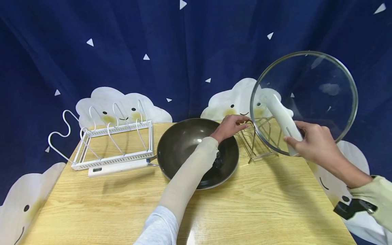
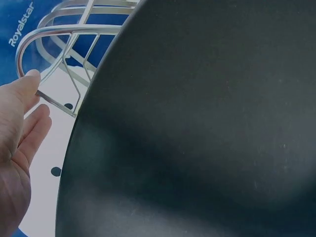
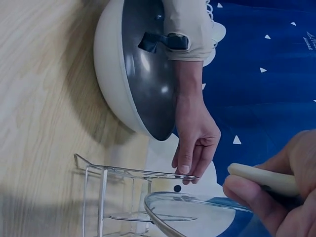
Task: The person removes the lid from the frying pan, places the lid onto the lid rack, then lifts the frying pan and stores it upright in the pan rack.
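Observation:
My left hand reaches across a dark wok and pinches the top of a metal wire rack between thumb and fingers. In the left wrist view the thumb lies on the rack's curved wire. With my right hand I grip the white handle of a large glass lid with a metal rim. The lid is tilted up on edge, its lower left part over the wire rack in the head view. Whether the rim touches the rack, I cannot tell.
A white rack with several wire loops stands at the left of the wooden table. The wok's white handle points left along that rack's front edge. Behind the table hangs a dark blue curtain with clouds.

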Motion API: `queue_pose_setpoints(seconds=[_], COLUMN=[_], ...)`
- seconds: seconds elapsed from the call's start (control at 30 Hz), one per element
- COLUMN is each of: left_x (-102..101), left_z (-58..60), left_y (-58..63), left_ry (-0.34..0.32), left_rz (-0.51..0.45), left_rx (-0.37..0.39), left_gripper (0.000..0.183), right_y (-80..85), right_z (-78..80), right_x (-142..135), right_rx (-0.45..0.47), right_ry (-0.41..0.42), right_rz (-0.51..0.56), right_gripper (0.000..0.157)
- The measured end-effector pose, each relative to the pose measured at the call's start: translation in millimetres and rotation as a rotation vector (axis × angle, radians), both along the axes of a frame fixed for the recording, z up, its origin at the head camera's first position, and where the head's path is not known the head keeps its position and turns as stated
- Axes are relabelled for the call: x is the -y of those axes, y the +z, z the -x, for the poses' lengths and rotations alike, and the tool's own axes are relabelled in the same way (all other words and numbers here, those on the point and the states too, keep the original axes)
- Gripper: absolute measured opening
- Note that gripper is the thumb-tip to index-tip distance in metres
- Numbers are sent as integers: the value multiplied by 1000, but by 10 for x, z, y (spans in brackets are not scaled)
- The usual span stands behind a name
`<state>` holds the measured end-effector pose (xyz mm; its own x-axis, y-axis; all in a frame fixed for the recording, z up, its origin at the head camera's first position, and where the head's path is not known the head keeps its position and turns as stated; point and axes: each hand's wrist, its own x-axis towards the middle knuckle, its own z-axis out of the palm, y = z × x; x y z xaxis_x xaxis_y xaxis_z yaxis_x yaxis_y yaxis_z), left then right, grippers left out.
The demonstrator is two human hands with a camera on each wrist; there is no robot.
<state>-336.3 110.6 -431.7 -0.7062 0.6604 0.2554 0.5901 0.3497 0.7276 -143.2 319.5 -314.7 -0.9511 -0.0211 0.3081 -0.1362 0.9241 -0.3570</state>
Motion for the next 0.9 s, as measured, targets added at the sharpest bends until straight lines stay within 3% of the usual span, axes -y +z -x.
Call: queue_pose_setpoints(seconds=[0.47, 0.9], left_x=[-83, -117], left_z=[30, -7], left_y=[-76, -93], left_ry=[41, 106], left_rz=[-72, -140], left_rx=[5, 67], left_gripper=[27, 22], right_y=[-131, -230], right_z=[42, 143], right_x=[38, 34], right_rx=[47, 55], right_ry=[-2, 6], right_rz=[33, 36], right_gripper=[45, 46])
